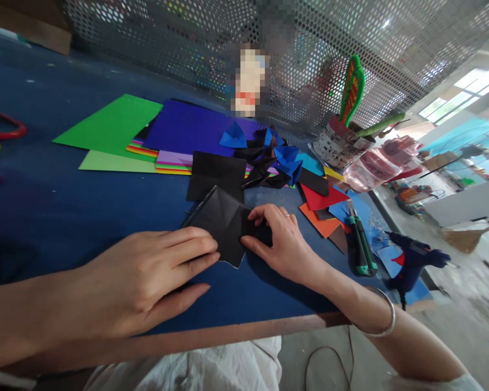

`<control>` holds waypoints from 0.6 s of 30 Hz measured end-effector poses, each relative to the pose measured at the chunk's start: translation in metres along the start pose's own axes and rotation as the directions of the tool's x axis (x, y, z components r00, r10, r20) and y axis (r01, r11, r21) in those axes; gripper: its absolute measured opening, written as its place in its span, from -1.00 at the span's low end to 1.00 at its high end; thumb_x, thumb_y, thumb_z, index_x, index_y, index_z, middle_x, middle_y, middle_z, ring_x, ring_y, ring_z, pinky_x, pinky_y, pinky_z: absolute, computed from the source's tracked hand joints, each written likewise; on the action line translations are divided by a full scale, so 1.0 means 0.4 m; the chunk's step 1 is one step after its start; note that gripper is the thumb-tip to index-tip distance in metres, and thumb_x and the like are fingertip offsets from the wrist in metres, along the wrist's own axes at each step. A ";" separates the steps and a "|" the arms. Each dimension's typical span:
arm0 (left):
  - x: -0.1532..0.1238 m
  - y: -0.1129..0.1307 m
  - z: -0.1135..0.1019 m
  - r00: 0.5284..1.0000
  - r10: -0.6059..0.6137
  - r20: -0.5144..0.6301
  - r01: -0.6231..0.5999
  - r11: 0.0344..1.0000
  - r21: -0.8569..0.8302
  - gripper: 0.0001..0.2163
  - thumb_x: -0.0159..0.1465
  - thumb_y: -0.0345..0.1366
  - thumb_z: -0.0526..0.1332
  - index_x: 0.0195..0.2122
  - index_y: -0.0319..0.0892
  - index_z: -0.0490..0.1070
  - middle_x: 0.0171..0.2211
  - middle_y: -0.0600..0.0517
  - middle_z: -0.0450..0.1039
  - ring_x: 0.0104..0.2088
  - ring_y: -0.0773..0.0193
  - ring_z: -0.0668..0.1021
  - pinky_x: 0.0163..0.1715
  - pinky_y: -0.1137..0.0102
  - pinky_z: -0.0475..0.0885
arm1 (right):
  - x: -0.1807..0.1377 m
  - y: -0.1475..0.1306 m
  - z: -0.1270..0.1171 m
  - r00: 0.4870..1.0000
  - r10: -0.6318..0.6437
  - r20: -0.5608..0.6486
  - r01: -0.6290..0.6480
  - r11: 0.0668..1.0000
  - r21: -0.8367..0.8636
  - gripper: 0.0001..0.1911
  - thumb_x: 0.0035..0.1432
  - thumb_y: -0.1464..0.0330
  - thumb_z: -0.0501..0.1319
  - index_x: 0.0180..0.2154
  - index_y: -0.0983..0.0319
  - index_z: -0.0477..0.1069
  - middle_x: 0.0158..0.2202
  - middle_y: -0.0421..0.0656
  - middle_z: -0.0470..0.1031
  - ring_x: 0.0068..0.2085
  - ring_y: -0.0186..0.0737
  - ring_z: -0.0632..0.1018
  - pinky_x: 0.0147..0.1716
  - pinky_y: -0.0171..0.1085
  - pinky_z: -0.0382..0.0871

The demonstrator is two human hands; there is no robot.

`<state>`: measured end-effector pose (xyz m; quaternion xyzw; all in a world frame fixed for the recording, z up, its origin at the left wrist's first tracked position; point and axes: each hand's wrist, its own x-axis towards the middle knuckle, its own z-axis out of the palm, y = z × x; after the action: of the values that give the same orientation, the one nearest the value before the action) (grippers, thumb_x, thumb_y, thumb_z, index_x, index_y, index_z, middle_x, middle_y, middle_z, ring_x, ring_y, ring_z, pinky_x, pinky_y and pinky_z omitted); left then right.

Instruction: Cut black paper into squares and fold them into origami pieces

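Near the front edge of the desk [118, 203], my right hand [283, 241] pinches the creased black paper [227, 225]; my left hand [146, 274], thumb apart, seems to press it.

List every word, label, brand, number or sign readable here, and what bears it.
None can be read.
Mottled pinkish-white round container: dark marks, too blurred to make out.
Black-green plastic cutter, dark-blue plastic glue gun: nothing legible.
Creased black paper the right hand touches: no writing visible.

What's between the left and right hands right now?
In the head view, a creased black paper lies between the left hand and the right hand; both touch it.
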<state>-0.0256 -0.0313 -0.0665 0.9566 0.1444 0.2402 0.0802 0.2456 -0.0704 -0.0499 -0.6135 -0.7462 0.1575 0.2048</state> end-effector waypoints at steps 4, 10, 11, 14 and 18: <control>0.009 -0.002 -0.019 1.000 0.014 0.000 -0.014 1.000 -0.022 -0.69 0.57 -0.35 0.04 0.04 -0.13 0.60 0.02 -0.03 0.69 0.01 0.14 0.71 -0.04 0.37 0.68 | -0.001 0.009 -0.004 1.000 -0.015 0.012 0.015 1.000 0.007 -0.72 0.29 0.40 0.41 -0.02 0.15 0.41 -0.07 -0.13 0.58 0.01 -0.03 0.55 0.04 -0.03 0.29; 0.016 -0.018 -0.041 0.997 0.053 0.048 -0.049 0.996 -0.072 -0.70 0.48 -0.43 0.11 0.02 -0.08 0.65 -0.04 -0.05 0.72 0.02 0.11 0.71 -0.06 0.36 0.71 | -0.004 0.017 0.007 0.998 -0.054 -0.039 0.054 0.998 0.019 -0.80 0.29 0.44 0.37 -0.08 0.14 0.46 -0.11 -0.14 0.59 -0.02 -0.03 0.55 -0.01 -0.05 0.32; 0.016 -0.023 -0.044 0.997 0.055 0.049 -0.051 0.995 -0.085 -0.69 0.48 -0.43 0.11 0.02 -0.07 0.65 -0.03 -0.04 0.72 0.04 0.11 0.71 -0.04 0.36 0.71 | -0.006 0.017 0.009 0.996 -0.074 -0.054 0.076 0.997 0.028 -0.82 0.30 0.45 0.35 -0.09 0.13 0.48 -0.10 -0.13 0.60 -0.03 -0.03 0.55 -0.01 -0.05 0.33; 0.018 -0.047 -0.056 0.999 0.012 -0.030 -0.015 0.995 -0.102 -0.69 0.49 -0.46 0.13 0.05 -0.05 0.63 0.05 0.00 0.69 0.13 0.12 0.68 0.14 0.30 0.66 | -0.013 0.014 0.015 0.981 -0.176 -0.079 0.181 0.981 0.067 -0.83 0.34 0.51 0.29 -0.13 0.12 0.56 -0.10 -0.12 0.60 -0.03 -0.06 0.56 -0.01 -0.06 0.36; 0.024 -0.087 -0.074 0.996 -0.055 -0.069 0.053 0.998 -0.027 -0.50 0.49 -0.62 -0.03 0.14 -0.05 0.63 0.24 0.02 0.56 0.26 0.12 0.60 0.30 0.13 0.55 | -0.022 0.008 0.020 0.948 -0.307 -0.089 0.313 0.947 0.066 -0.67 0.43 0.55 0.16 -0.12 0.11 0.67 -0.12 -0.11 0.61 -0.05 -0.09 0.55 -0.04 -0.06 0.37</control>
<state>-0.0400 0.0070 -0.0440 0.9423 0.1701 0.2727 0.0935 0.2458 -0.0783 -0.0594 -0.4857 -0.8179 0.1288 0.2801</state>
